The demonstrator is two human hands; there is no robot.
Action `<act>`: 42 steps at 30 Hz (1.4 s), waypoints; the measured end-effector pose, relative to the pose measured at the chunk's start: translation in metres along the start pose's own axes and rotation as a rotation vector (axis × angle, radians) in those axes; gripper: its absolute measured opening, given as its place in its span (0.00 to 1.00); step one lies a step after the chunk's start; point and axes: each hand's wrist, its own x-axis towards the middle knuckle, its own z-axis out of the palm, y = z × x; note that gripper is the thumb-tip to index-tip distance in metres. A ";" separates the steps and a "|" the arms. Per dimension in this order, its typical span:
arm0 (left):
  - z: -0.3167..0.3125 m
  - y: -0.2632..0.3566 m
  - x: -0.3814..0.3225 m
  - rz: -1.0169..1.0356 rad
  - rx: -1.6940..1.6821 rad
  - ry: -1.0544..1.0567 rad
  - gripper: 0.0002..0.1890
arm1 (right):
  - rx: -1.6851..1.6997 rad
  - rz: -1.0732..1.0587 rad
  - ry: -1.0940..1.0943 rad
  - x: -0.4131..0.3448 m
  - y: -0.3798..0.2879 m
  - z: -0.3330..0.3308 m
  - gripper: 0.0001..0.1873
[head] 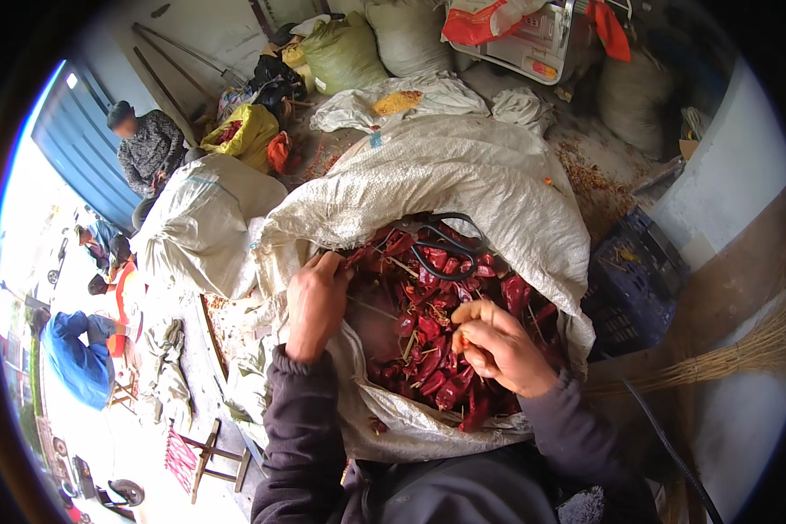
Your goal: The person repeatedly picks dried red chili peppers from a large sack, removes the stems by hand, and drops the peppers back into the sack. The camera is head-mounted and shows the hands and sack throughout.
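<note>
A large white woven sack (432,164) stands open before me with its rim rolled outward. Dried red chili peppers (432,327), some with pale stems, fill the opening. My left hand (316,304) is at the left side of the opening, its fingers bent down beside the peppers; its fingertips are partly hidden. Over the peppers on the right, my right hand (501,344) has curled fingers with thumb and index close together. Whether something small is between them is unclear. Scissors with black loop handles (449,270) lie on the peppers at the far side.
Another white sack (203,223) stands at left, near a seated person (147,150). A blue plastic crate (635,281) and a straw broom (727,357) are at right. A folding stool (203,458) stands lower left. Scraps litter the floor (589,177).
</note>
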 end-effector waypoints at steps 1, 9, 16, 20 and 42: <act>-0.008 0.008 -0.008 -0.011 -0.068 0.041 0.09 | 0.000 -0.015 -0.030 -0.007 0.001 0.000 0.08; -0.030 0.062 -0.052 -0.517 -1.380 0.081 0.07 | -0.307 -0.068 -0.056 -0.010 -0.001 0.028 0.10; -0.017 0.081 -0.064 -0.546 -1.555 0.038 0.11 | -0.917 -0.422 0.127 -0.013 0.000 0.041 0.13; -0.027 0.084 -0.071 -0.549 -1.354 0.036 0.19 | -0.907 -0.592 0.173 -0.013 0.001 0.052 0.14; 0.035 0.109 -0.104 -0.354 -0.950 -0.255 0.12 | -1.574 -0.648 0.501 -0.117 0.066 -0.047 0.22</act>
